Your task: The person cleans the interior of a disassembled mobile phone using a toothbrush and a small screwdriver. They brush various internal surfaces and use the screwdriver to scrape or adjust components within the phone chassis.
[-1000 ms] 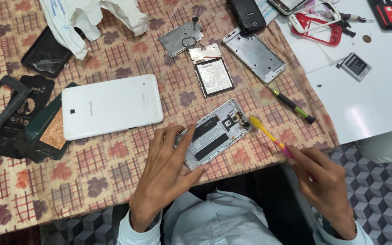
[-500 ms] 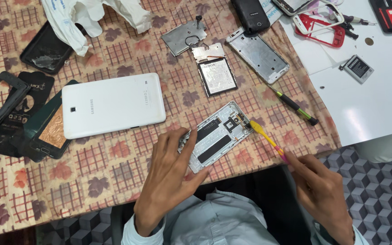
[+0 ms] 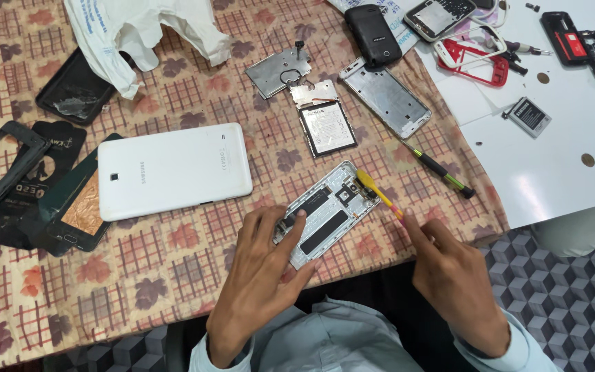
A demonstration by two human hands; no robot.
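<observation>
The left hand (image 3: 259,282) lies flat with fingers spread, pinning the near end of the open phone (image 3: 326,212), while the right hand (image 3: 457,279) pinches a yellow pry tool (image 3: 379,193) whose tip rests on the phone's upper end. The phone is a silver shell, back off, showing dark strips and a small black part inside, lying slantwise on the checked cloth (image 3: 173,269) near the table edge, between both hands. Just beyond sit a white tablet (image 3: 173,171), a loose battery (image 3: 327,128) and a green screwdriver (image 3: 442,173).
</observation>
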